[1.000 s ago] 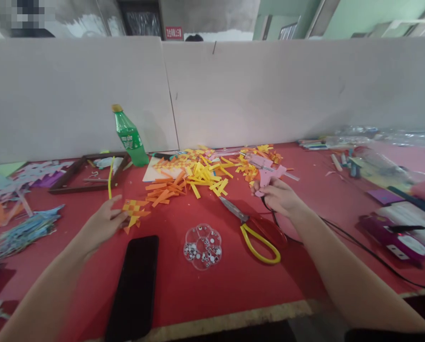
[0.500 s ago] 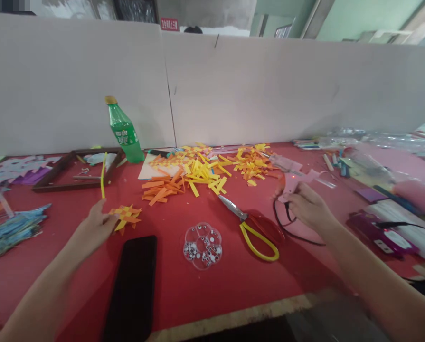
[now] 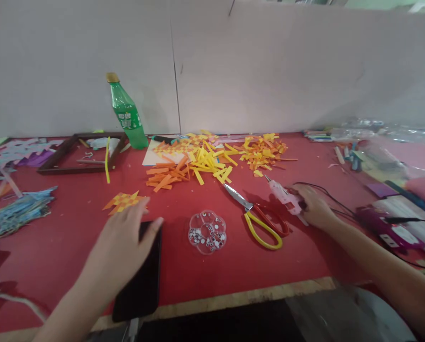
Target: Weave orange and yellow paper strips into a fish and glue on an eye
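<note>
Black rectangular phone (image 3: 141, 289): lies flat at the near left edge of the red tabletop (image 3: 205, 280), partly covered from view by the left hand.
Left hand (image 3: 121, 237): open and holding nothing, thumb spread from the fingers, over the phone; whether it touches the phone I cannot tell.
Clear flower-shaped plastic case (image 3: 208, 230): full of small black-and-white eyes, near the middle, between the phone and the scissors.
Metal scissors with one red and one yellow handle (image 3: 249, 207): right of the case, points toward the far side.
Right hand (image 3: 314, 209): curled at the handle side of the glue gun; its fingers are partly hidden, so how firmly it grips I cannot tell.
Pink glue gun (image 3: 285, 197): low on the tabletop, right of the scissors, nozzle toward the far left.
Handling the gun well: best kept by the handle, nozzle clear of paper, black cord (image 3: 328, 192) loose and away from the blades.
Orange-and-yellow woven paper piece (image 3: 125, 202): at the left fingertips; better handled lightly, as its points probably bend easily.
Yellow paper strips (image 3: 208, 161): heaped at the far middle.
Green plastic bottle (image 3: 127, 116): far left, before the pale partition (image 3: 251, 71).
</note>
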A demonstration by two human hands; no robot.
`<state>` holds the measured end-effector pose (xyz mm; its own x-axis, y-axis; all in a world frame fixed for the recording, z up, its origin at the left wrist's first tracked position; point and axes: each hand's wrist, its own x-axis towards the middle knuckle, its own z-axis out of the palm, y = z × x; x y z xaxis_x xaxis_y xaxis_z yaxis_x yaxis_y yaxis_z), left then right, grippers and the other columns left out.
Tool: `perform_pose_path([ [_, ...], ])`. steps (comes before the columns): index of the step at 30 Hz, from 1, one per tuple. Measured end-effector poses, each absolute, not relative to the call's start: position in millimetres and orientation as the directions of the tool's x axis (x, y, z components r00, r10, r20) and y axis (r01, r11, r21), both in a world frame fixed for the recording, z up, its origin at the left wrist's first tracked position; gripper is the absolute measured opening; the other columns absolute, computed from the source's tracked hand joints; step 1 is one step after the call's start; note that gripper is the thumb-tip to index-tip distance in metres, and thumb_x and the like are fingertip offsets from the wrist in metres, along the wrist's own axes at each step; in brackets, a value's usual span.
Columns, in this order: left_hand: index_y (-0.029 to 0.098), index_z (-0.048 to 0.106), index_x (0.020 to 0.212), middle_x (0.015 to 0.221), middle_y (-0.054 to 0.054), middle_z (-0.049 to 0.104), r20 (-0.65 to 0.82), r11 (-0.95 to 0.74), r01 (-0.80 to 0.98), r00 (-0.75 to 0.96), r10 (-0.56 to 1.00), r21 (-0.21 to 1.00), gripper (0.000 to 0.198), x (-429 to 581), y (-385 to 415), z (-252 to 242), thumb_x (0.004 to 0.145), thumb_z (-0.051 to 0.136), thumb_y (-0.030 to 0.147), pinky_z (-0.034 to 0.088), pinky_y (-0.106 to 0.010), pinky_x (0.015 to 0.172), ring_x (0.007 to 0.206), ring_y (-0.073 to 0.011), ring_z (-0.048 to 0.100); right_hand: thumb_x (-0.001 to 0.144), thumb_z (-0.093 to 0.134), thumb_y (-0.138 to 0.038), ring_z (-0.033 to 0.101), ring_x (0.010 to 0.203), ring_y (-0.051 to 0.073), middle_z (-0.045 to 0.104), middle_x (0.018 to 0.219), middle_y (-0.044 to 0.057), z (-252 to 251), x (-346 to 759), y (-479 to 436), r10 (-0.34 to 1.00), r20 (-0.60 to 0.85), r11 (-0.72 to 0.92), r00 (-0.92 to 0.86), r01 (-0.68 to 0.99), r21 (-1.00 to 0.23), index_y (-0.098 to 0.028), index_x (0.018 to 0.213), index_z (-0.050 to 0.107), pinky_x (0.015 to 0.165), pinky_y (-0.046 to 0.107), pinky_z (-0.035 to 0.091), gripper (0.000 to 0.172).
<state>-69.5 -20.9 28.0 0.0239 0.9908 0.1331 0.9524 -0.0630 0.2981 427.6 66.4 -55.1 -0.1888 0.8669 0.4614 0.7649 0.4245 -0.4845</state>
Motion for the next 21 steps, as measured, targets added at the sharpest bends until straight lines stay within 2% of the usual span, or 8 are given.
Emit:
perform_pose_path([
  [2, 0.015, 0.043, 0.142, 0.135, -0.020, 0.059, 0.092, -0.177, 0.916, 0.154, 0.984, 0.360, 0.064, -52, -29, 12, 0.093, 0.046, 0.058, 0.043, -0.056, 0.103, 0.127, -0.0392, 0.054, 0.066, 0.057, -0.015, 0.064, 0.086, 0.029, 0.071, 0.089, 0.011, -54, 442, 74, 0.854, 0.452, 0.457, -0.257, 0.787, -0.415, -0.022, 0.096, 0.069, 0.079, 0.042, 0.049, 0.033],
  [6, 0.013, 0.028, 0.151, 0.147, -0.025, 0.048, 0.110, -0.378, 0.817, 0.368, 0.923, 0.437, 0.103, -17, -33, -12, 0.073, 0.072, 0.064, 0.042, -0.061, 0.105, 0.134, -0.0447, 0.046, 0.061, 0.053, -0.018, 0.065, 0.084, 0.032, 0.071, 0.088, 0.011, -49, 462, 88, 0.834, 0.423, 0.497, -0.355, 0.816, -0.294, -0.024, 0.092, 0.070, 0.080, 0.050, 0.051, 0.036],
  [10, 0.017, -0.001, 0.156, 0.151, -0.028, 0.040, 0.173, -0.463, 0.742, 0.437, 0.883, 0.486, 0.133, 7, -26, -32, 0.062, 0.087, 0.053, 0.044, -0.059, 0.106, 0.139, -0.0446, 0.040, 0.068, 0.049, -0.016, 0.064, 0.092, 0.032, 0.070, 0.097, 0.013, -33, 462, 87, 0.797, 0.480, 0.496, -0.367, 0.851, -0.172, -0.023, 0.095, 0.071, 0.087, 0.054, 0.048, 0.036],
  [12, 0.019, -0.003, 0.154, 0.150, -0.027, 0.041, 0.217, -0.490, 0.729, 0.442, 0.870, 0.478, 0.126, 12, -24, -40, 0.068, 0.086, 0.040, 0.044, -0.059, 0.106, 0.138, -0.0438, 0.042, 0.073, 0.048, -0.012, 0.063, 0.097, 0.033, 0.069, 0.102, 0.015, -23, 449, 81, 0.757, 0.554, 0.485, -0.347, 0.866, -0.121, -0.023, 0.101, 0.070, 0.092, 0.057, 0.044, 0.037],
  [15, 0.016, 0.006, 0.151, 0.143, -0.027, 0.046, 0.292, -0.538, 0.708, 0.452, 0.843, 0.457, 0.113, 11, -22, -40, 0.070, 0.083, 0.030, 0.047, -0.059, 0.103, 0.131, -0.0437, 0.049, 0.079, 0.048, -0.008, 0.062, 0.100, 0.031, 0.069, 0.104, 0.012, -8, 412, 72, 0.686, 0.637, 0.513, -0.351, 0.854, -0.083, -0.026, 0.106, 0.068, 0.096, 0.053, 0.043, 0.038],
  [19, 0.013, 0.027, 0.140, 0.129, -0.022, 0.053, 0.404, -0.538, 0.712, 0.375, 0.834, 0.450, 0.089, -5, -1, -14, 0.072, 0.079, 0.037, 0.049, -0.056, 0.101, 0.121, -0.0390, 0.055, 0.081, 0.051, -0.006, 0.061, 0.103, 0.027, 0.068, 0.106, 0.008, 6, 344, 70, 0.600, 0.667, 0.656, -0.441, 0.748, -0.095, -0.026, 0.106, 0.067, 0.096, 0.047, 0.046, 0.035],
  [21, 0.014, 0.034, 0.135, 0.128, -0.020, 0.051, 0.468, -0.485, 0.753, 0.266, 0.843, 0.445, 0.080, -21, 27, 1, 0.073, 0.077, 0.041, 0.049, -0.054, 0.101, 0.120, -0.0370, 0.055, 0.084, 0.049, -0.007, 0.059, 0.106, 0.025, 0.067, 0.108, 0.008, 7, 311, 69, 0.610, 0.615, 0.702, -0.500, 0.701, -0.126, -0.025, 0.109, 0.066, 0.097, 0.046, 0.046, 0.035],
])
